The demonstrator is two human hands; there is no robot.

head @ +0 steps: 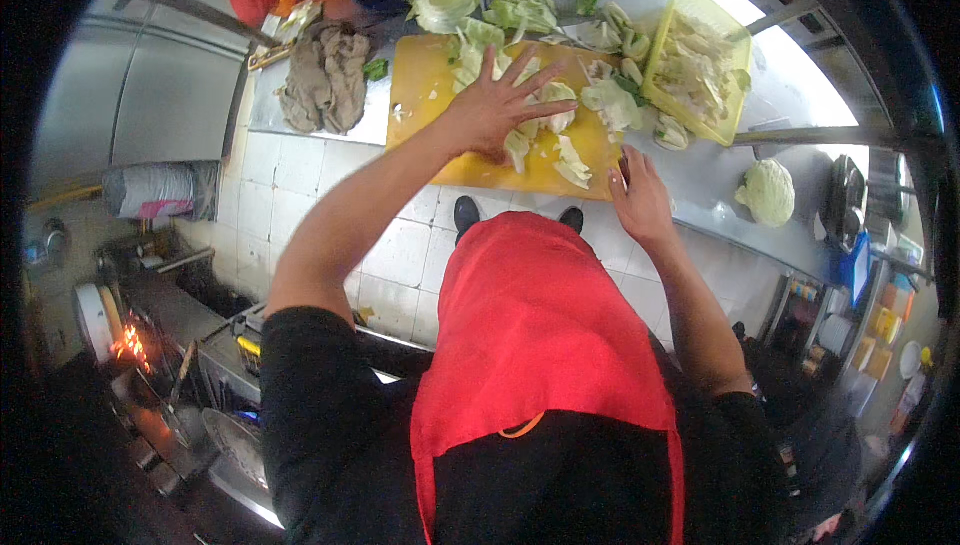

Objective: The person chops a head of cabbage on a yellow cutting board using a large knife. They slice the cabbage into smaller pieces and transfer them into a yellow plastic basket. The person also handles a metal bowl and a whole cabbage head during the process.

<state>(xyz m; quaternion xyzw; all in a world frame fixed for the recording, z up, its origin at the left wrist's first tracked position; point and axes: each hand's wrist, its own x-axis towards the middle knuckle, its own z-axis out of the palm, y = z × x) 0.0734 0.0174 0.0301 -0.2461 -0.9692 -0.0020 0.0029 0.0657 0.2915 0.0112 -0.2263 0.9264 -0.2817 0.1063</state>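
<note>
My left hand (499, 106) is spread wide, palm down, over cut pieces of cabbage (559, 106) on a yellow cutting board (420, 106). Nothing shows in its grasp. At the board's right front corner, my right hand (641, 196) has its thumb and fingers close together. A small dark thing shows between them, too little of it to name, and whether it is held is unclear. Loose cabbage leaves (525, 12) lie along the board's far edge. Right of the board stands a yellow plastic basket (739, 87) with cut cabbage inside.
A whole cabbage (766, 192) rests on the steel counter (705, 188) at right. A crumpled brown cloth (324, 79) lies left of the board. Metal posts rise near the counter. Flames (133, 346) burn at a stove behind me on the left, near a wok (232, 444).
</note>
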